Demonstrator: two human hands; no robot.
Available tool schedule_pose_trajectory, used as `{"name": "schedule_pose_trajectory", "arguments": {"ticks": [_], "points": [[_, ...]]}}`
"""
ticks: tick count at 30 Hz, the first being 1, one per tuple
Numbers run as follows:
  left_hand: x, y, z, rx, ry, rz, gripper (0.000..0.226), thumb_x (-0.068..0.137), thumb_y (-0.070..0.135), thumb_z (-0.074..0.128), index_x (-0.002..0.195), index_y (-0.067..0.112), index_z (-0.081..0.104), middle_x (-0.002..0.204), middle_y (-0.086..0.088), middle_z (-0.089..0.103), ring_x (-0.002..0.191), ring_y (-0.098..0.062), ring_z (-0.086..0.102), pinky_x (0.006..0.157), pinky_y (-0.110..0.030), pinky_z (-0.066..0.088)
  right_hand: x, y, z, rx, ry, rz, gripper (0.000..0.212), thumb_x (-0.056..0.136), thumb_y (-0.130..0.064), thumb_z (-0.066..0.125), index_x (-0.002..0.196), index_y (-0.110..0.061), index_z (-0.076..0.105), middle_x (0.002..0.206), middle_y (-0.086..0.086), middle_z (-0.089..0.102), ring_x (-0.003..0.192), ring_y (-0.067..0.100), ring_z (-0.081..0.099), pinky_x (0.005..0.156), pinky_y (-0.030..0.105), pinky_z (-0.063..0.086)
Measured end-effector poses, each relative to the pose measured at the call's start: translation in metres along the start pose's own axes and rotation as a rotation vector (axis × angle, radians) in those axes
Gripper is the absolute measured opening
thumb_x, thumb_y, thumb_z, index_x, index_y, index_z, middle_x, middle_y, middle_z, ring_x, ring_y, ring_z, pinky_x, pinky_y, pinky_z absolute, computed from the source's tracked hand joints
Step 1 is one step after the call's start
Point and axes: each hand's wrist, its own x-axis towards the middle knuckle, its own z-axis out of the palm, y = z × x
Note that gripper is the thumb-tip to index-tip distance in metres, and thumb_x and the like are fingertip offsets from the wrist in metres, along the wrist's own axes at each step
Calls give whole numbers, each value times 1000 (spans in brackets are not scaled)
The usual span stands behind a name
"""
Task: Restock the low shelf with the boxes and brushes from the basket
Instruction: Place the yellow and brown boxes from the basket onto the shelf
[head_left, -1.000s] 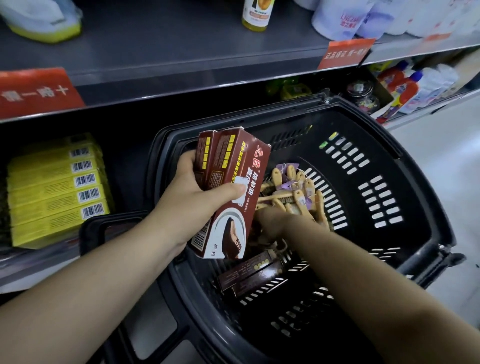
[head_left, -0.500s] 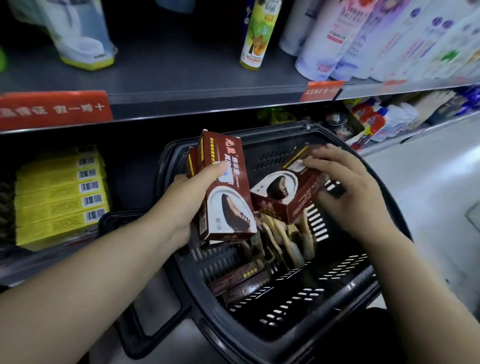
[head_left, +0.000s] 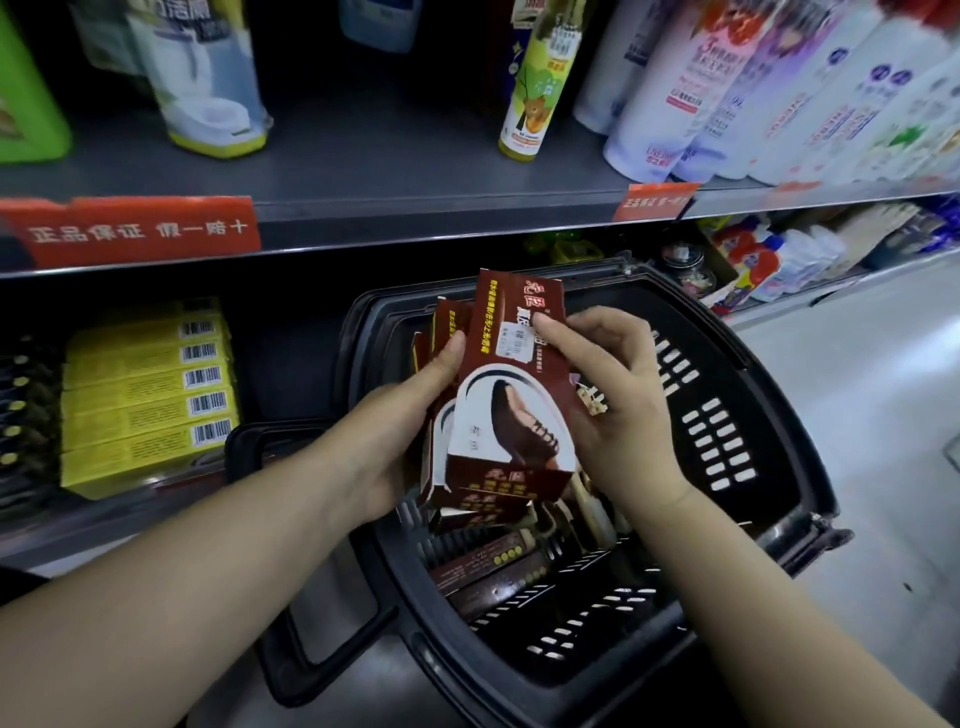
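Head view: left hand, right hand grip boxes above basket.

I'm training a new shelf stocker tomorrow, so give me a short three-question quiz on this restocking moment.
1. Multiple choice: what do the left hand and right hand grip together? A) yellow boxes B) dark red cardboard boxes C) a spray bottle
2. True or false: the black plastic basket is empty.
3. Fill in: the stacked yellow barcoded boxes lie on the low grey shelf to the basket's ___.
Key: 1 B. 2 False; wooden brushes and slim brown boxes lie in it. 3 left.
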Motion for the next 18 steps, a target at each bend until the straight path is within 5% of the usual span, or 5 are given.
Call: {"name": "schedule_pose_trajectory", "arguments": {"ticks": [3, 6, 12, 18], "points": [[1, 1, -1, -9, 42, 67, 78, 50, 66, 68, 113, 21, 66, 101, -5, 74, 92, -24, 71, 86, -42, 53, 5, -9, -4, 388, -66, 312, 48, 91, 7, 46, 119, -29, 62, 123, 2, 55, 119, 9, 51, 92, 18, 47], [-1, 3, 0, -56, 111, 130, 87, 49, 61, 72, 122, 16, 57, 98, -5, 74, 86, -22, 72, 67, -34, 58, 8, -22, -7, 954, -65, 715, 34, 90, -14, 50, 113, -33, 66, 116, -3, 67, 106, 18, 65, 79, 29, 56], [-13, 3, -9, 59, 273, 240, 100, 40, 67, 74, 121, 18, 43, 94, 0, 74, 75, -14, 73, 58, -26, 56, 5, -39, 1, 1160, -315, 935, 48, 85, -31, 59, 129, -43, 46, 116, 0, 68, 104, 23, 67, 77, 33, 56], [-60, 2, -47, 108, 349, 226, 87, 46, 61, 79, 116, 18, 53, 85, 0, 76, 74, -19, 73, 65, -31, 54, 15, -55, 16, 1238, -383, 978, 40, 78, -32, 67, 117, -38, 60, 112, 5, 70, 96, 24, 69, 71, 34, 57]]}}
